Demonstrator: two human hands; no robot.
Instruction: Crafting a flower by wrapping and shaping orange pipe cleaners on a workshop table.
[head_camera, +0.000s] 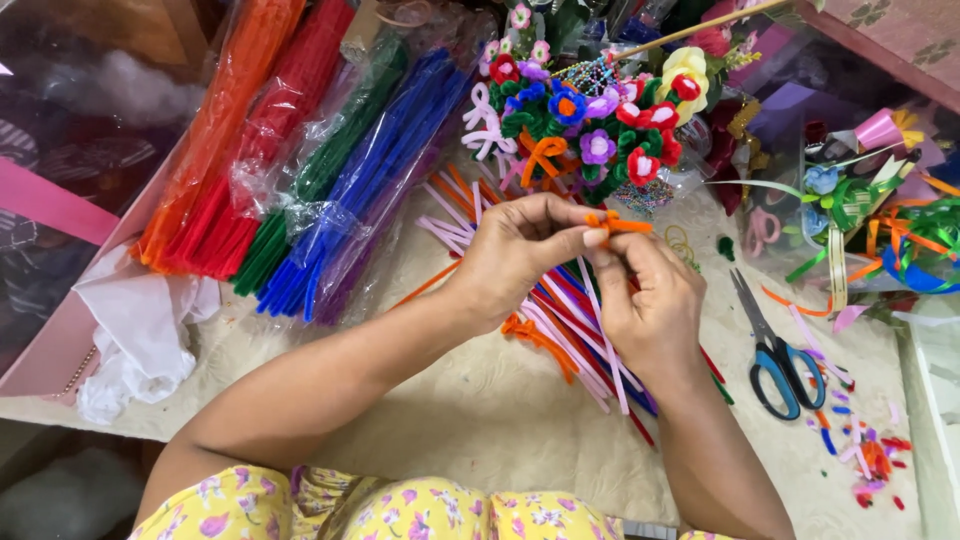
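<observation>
Both hands meet above the middle of the table and pinch a small twisted orange pipe cleaner (618, 223). My left hand (520, 255) grips it from the left with thumb and fingers curled. From below right, my right hand (645, 300) holds the same piece, with its fingertips touching the left thumb. Under the hands lies a loose spread of pink, red, blue and orange pipe cleaners (580, 345). Just behind the hands stands a bouquet of small pipe-cleaner flowers (600, 125) in many colours.
Plastic-wrapped bundles of orange (215, 130), red, green and blue pipe cleaners (365, 185) lie at the left. Blue-handled scissors (775, 355) rest at the right, with cut scraps (865, 455) near them. Curled ribbons (880, 225) fill the far right. White cloth (140, 335) lies at the left edge.
</observation>
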